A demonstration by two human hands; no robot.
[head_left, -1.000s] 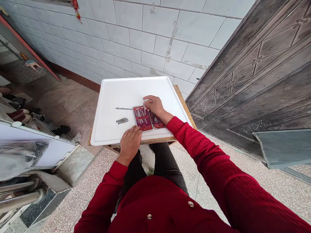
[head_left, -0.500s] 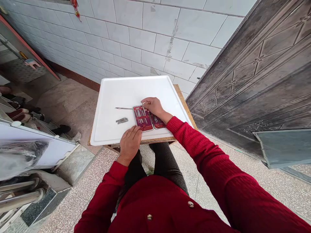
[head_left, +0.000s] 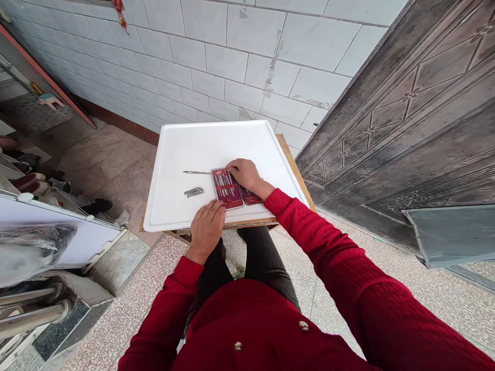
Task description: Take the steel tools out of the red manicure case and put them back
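Note:
A manicure case (head_left: pixel 235 205) lies unfolded on a white board, its maroon inside holding several slim metal tools under a red strap. At the top of its left half, my right hand (head_left: pixel 246 172) is closed in a pinch over a slim metal tool that its fingers mostly cover. My left hand (head_left: pixel 208 224) rests flat at the board's near edge, fingertips touching the case's lower left corner. A nail clipper (head_left: pixel 194 192) lies left of the case. Above it is a thin pointed metal tool (head_left: pixel 196 172), its right end by the case edge.
The white board (head_left: pixel 174 149) sits on a wooden table (head_left: pixel 296 162). Beyond it stands a tiled wall (head_left: pixel 216 67), with a dark patterned door panel (head_left: pixel 367 129) to the right. Shoes on a rack (head_left: pixel 33 185) are at the left.
My right hand has moved slightly down and closer to the case, and the slim tool in its fingers has slid lower among the others. My left hand has stayed put.

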